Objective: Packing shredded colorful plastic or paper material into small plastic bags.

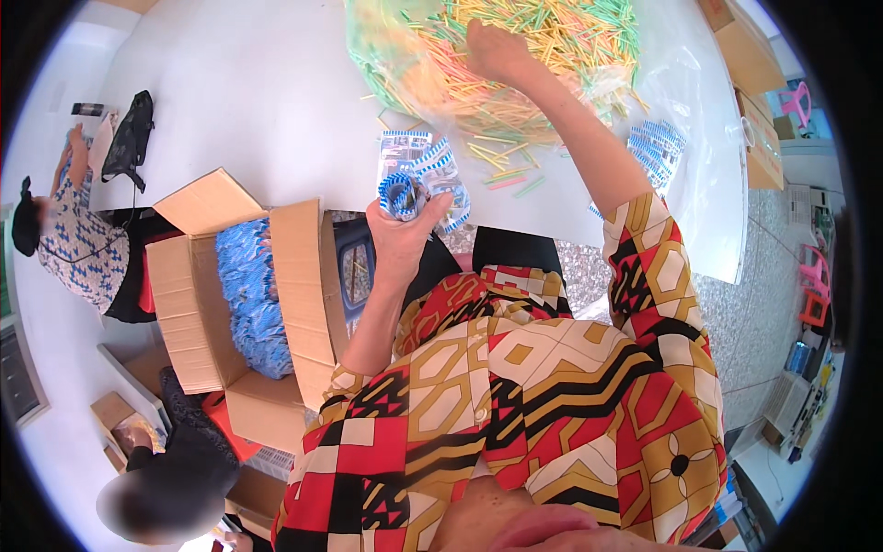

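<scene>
At the edge of the white table, my left hand [397, 247] is closed around blue-and-white printed plastic packets [401, 195], one of them curled with its round mouth facing up. A flatter packet of the same print [405, 147] lies just beyond it on the table. My right hand [497, 53] reaches far out into a heap of thin yellow, green and pink sticks [570, 46]. Its fingers are curled down at the sticks, and what they hold, if anything, is hidden. The heap lies in a big clear plastic bag [368, 46] spread open.
Loose sticks [501, 166] lie before the bag. More blue-and-white packets [655, 152] rest at the right. An open cardboard box [303, 285] full of blue packets [253, 299] stands left of me. Two other people [83, 244] are on the left side. A black bag [129, 143] sits far left.
</scene>
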`<state>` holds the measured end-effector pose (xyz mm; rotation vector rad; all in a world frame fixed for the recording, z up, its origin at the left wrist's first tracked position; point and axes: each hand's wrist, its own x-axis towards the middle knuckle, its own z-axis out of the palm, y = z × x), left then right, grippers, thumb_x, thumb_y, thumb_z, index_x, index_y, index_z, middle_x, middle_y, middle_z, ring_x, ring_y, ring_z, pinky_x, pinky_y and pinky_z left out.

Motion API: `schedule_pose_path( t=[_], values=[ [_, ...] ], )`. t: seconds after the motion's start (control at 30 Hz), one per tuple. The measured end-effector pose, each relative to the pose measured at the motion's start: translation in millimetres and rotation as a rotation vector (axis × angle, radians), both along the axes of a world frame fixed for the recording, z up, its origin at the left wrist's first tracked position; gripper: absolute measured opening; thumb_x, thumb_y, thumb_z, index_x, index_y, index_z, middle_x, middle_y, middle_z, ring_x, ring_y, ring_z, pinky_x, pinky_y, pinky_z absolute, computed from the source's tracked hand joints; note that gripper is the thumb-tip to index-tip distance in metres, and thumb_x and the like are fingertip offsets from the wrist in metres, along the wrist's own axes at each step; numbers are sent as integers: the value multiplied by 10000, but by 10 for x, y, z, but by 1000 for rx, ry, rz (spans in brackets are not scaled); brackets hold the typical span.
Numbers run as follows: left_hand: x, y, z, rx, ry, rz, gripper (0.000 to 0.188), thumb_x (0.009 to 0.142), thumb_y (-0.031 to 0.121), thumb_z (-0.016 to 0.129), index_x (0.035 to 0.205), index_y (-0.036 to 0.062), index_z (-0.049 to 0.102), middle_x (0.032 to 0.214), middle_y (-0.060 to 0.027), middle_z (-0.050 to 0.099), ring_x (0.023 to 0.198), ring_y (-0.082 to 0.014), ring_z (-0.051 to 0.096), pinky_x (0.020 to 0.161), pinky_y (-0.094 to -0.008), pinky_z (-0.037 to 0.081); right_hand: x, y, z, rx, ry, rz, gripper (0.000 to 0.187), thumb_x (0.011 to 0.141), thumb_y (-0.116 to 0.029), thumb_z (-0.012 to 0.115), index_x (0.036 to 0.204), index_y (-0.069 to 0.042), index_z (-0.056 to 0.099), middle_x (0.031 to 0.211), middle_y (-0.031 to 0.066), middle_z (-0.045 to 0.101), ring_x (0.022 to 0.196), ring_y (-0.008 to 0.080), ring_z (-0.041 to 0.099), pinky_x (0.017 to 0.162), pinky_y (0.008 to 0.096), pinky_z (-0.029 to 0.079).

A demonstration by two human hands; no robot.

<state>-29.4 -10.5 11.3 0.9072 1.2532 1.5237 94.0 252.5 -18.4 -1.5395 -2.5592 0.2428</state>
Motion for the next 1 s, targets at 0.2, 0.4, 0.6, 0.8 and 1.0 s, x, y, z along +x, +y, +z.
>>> schedule_pose_path(
  t=[0.2, 0.4, 0.6, 0.8, 1.0],
  values=[
    [-18, -32, 9, 1, 3, 1, 186, 747, 29, 722, 915, 5, 646, 831, -9, 645, 720, -54, 568, 672, -214, 462, -33, -157, -33, 20, 227, -18, 262, 826, -170, 485, 997, 27, 454, 988, 253, 592, 944, 391, 580, 796, 476, 455],
    [-7, -23, 25, -13, 3, -30, 194, 751, 25, 717, 929, 2, 644, 836, -13, 645, 727, -58, 570, 682, -218, 465, 108, 0, -92, -98, 336, -42, 275, 813, -122, 455, 1040, 33, 477, 999, 265, 585, 945, 410, 570, 800, 446, 458],
    [-18, -43, -20, -28, 37, -34, 189, 748, 18, 716, 919, 4, 637, 840, -10, 640, 729, -61, 570, 684, -217, 464, 309, 216, -154, -301, 625, -46, 249, 823, -140, 520, 1034, -7, 497, 922, 174, 618, 790, 239, 591, 693, 361, 479],
    [32, -15, -9, -1, 13, -34, 178, 746, 15, 716, 899, 11, 625, 812, -1, 628, 701, -59, 563, 658, -212, 458, 524, 241, -208, -1044, 1434, 21, 143, 889, -93, 507, 1007, -13, 513, 1030, 107, 592, 732, 92, 538, 653, 259, 491],
    [24, -25, -63, -10, 29, -25, 171, 749, 26, 717, 893, 16, 626, 777, 12, 613, 609, -34, 504, 529, -195, 389, 512, -12, -38, -1167, 1755, 193, 198, 895, -59, 491, 1064, 45, 491, 1160, 151, 559, 827, 135, 587, 709, 259, 527]
  ],
)
